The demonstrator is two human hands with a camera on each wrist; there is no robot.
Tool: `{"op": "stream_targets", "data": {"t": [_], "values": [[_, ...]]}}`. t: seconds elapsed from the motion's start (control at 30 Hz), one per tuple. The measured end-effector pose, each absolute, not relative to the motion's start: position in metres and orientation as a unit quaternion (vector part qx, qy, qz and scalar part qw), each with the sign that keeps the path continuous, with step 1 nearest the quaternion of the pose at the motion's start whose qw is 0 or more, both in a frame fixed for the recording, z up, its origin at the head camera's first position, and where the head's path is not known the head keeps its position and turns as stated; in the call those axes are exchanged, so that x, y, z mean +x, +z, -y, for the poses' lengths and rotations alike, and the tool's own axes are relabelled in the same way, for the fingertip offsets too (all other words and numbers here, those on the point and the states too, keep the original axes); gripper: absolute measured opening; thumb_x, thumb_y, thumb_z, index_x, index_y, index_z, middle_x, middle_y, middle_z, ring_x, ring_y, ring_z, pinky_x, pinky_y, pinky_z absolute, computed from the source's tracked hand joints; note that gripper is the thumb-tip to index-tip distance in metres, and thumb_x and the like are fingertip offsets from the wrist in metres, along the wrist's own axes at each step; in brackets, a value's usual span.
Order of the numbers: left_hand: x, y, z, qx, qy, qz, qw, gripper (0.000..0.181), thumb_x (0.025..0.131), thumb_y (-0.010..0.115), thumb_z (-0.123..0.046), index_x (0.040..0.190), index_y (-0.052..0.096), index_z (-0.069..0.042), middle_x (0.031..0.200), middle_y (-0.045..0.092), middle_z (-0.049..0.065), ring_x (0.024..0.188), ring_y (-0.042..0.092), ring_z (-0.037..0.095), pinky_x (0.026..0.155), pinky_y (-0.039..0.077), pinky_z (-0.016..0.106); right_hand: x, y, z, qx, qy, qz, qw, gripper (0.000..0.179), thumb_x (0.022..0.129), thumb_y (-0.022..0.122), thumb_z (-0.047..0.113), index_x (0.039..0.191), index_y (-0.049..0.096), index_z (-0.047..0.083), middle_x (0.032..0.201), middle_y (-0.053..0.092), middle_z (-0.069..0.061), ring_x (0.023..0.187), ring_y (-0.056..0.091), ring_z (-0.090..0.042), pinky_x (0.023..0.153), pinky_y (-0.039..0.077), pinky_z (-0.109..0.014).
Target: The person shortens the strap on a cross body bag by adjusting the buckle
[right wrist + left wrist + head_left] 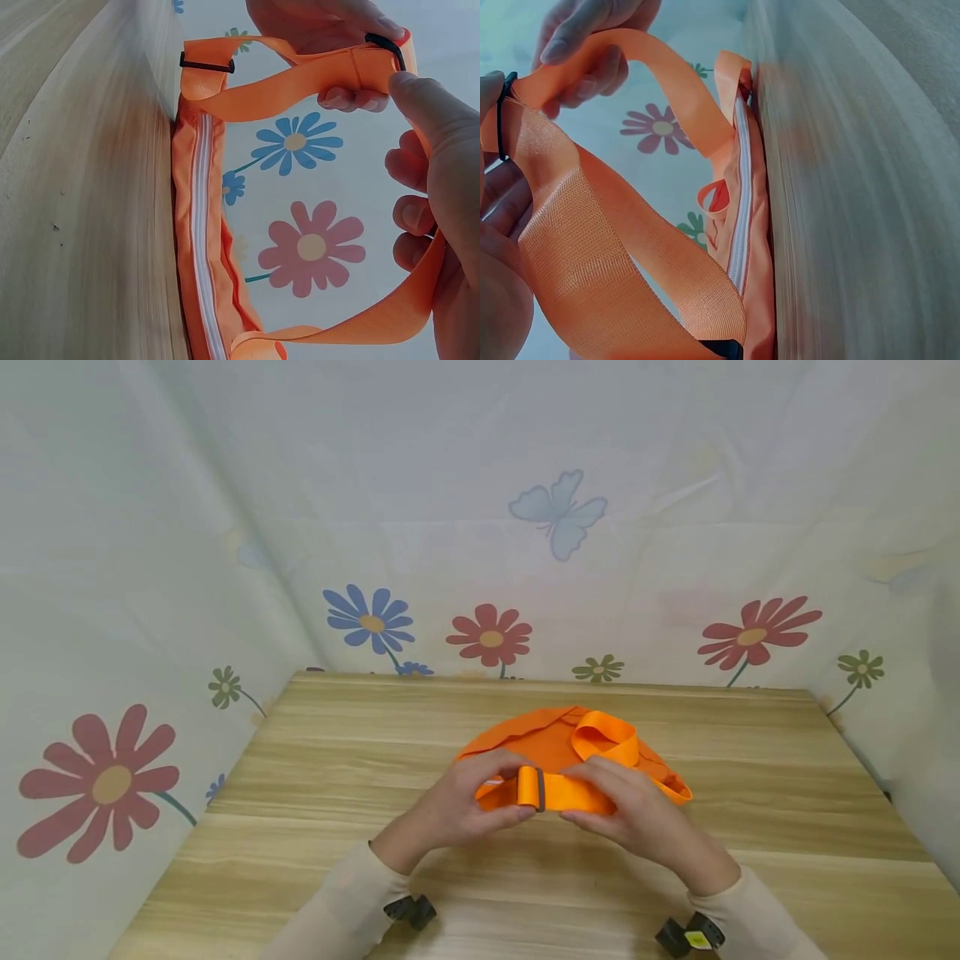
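Note:
An orange fabric bag [543,745] lies on the wooden table, its white zipper [742,187] visible in both wrist views. Above its near side, the bag's orange webbing strap [576,793] is raised off the table. My left hand [461,802] pinches the strap beside a dark slider buckle [540,789], thumb below and fingers above. To the right of the buckle, my right hand [637,810] grips the same strap between thumb and fingers. Another black buckle [207,66] sits where the strap meets one end of the bag. A strap loop [606,739] rests over the bag's right part.
The wooden table [337,760] extends around the bag on all sides. Behind it and along the sides hangs a pale curtain [435,527] printed with flowers and a butterfly. Black wrist devices [411,912] are worn at both cuffs, above the tabletop.

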State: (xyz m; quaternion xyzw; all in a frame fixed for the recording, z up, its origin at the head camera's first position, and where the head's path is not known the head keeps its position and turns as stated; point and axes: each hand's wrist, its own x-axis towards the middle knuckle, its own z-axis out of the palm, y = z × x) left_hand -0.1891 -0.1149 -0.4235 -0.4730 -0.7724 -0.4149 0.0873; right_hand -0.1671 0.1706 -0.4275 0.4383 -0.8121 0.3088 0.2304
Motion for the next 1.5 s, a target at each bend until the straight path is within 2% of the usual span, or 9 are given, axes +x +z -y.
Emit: {"op": "stream_targets", "data": {"t": [0.27, 0.47, 0.8, 1.03, 1.13, 1.27, 1.5], "values": [[-0.19, -0.424, 0.113, -0.484, -0.414, 0.766, 0.092, 0.047, 0.091, 0.088, -0.018, 0.131, 0.064, -0.012, 0.119, 0.074, 0.002, 0.107, 0.071, 0.013, 0.1, 0.062, 0.03, -0.168, -0.428, -0.165, 0.444, 0.32, 0.804, 0.233, 0.043, 0.104, 0.067, 0.047, 0.125, 0.071, 0.01, 0.107, 0.072, 0.001, 0.086, 0.063, -0.01, 0.083, 0.053, -0.011], [-0.191, -0.426, 0.108, -0.496, -0.412, 0.758, 0.099, 0.047, 0.09, 0.089, -0.017, 0.13, 0.065, -0.012, 0.12, 0.073, 0.001, 0.109, 0.07, 0.013, 0.1, 0.061, 0.028, -0.169, -0.427, -0.161, 0.452, 0.315, 0.8, 0.235, 0.041, 0.1, 0.077, 0.039, 0.126, 0.071, 0.009, 0.111, 0.074, -0.001, 0.091, 0.068, -0.013, 0.091, 0.055, -0.012], [-0.189, -0.427, 0.104, -0.475, -0.411, 0.772, 0.093, 0.047, 0.091, 0.089, -0.021, 0.13, 0.064, -0.014, 0.12, 0.074, 0.0, 0.112, 0.071, 0.012, 0.102, 0.061, 0.028, -0.169, -0.425, -0.157, 0.463, 0.308, 0.796, 0.237, 0.043, 0.1, 0.075, 0.041, 0.127, 0.071, 0.007, 0.112, 0.074, 0.0, 0.093, 0.068, -0.013, 0.093, 0.057, -0.014], [-0.187, -0.427, 0.101, -0.464, -0.414, 0.778, 0.089, 0.046, 0.091, 0.09, -0.024, 0.129, 0.066, -0.015, 0.12, 0.075, -0.001, 0.111, 0.071, 0.011, 0.102, 0.061, 0.028, -0.168, -0.424, -0.157, 0.467, 0.306, 0.796, 0.235, 0.043, 0.098, 0.081, 0.035, 0.129, 0.071, 0.007, 0.113, 0.074, 0.0, 0.094, 0.069, -0.013, 0.095, 0.057, -0.014], [-0.188, -0.427, 0.101, -0.467, -0.418, 0.773, 0.095, 0.045, 0.09, 0.09, -0.021, 0.128, 0.068, -0.015, 0.119, 0.075, -0.001, 0.111, 0.071, 0.012, 0.101, 0.061, 0.028, -0.168, -0.424, -0.159, 0.461, 0.293, 0.804, 0.237, 0.046, 0.098, 0.079, 0.04, 0.131, 0.071, 0.008, 0.116, 0.076, 0.0, 0.097, 0.071, -0.014, 0.095, 0.059, -0.018], [-0.19, -0.429, 0.102, -0.471, -0.418, 0.769, 0.111, 0.043, 0.088, 0.091, -0.018, 0.125, 0.07, -0.013, 0.118, 0.076, 0.0, 0.11, 0.072, 0.014, 0.1, 0.062, 0.028, -0.167, -0.426, -0.165, 0.447, 0.271, 0.817, 0.242, 0.054, 0.1, 0.072, 0.052, 0.131, 0.071, 0.008, 0.115, 0.076, 0.001, 0.094, 0.071, -0.013, 0.089, 0.062, -0.022], [-0.192, -0.429, 0.109, -0.462, -0.433, 0.767, 0.106, 0.041, 0.087, 0.091, -0.015, 0.123, 0.071, -0.014, 0.114, 0.076, 0.001, 0.104, 0.07, 0.015, 0.096, 0.063, 0.032, -0.169, -0.425, -0.172, 0.45, 0.259, 0.807, 0.282, 0.052, 0.103, 0.067, 0.054, 0.129, 0.073, 0.009, 0.109, 0.074, 0.002, 0.086, 0.067, -0.012, 0.082, 0.061, -0.023]]}}
